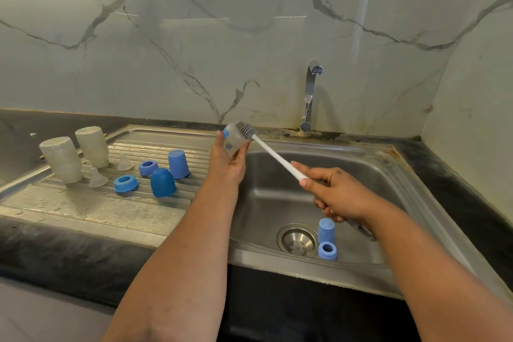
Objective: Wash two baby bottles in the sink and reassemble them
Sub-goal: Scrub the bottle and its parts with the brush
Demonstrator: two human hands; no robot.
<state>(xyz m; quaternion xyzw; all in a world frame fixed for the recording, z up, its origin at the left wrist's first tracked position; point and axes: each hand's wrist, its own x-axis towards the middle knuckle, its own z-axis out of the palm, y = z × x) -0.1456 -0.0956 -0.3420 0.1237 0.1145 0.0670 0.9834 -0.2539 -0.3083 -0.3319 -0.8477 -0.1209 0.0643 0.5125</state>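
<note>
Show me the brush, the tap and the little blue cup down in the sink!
brush [246,131], head view, on its grey bristles.
tap [309,97], head view, on its upright neck.
blue cup [326,230], head view, on its side.

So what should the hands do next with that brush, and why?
Probably push the brush into the bottle. The left hand holds the bottle tilted over the sink, the right hand grips the handle, and the bristles sit at its mouth.
</note>
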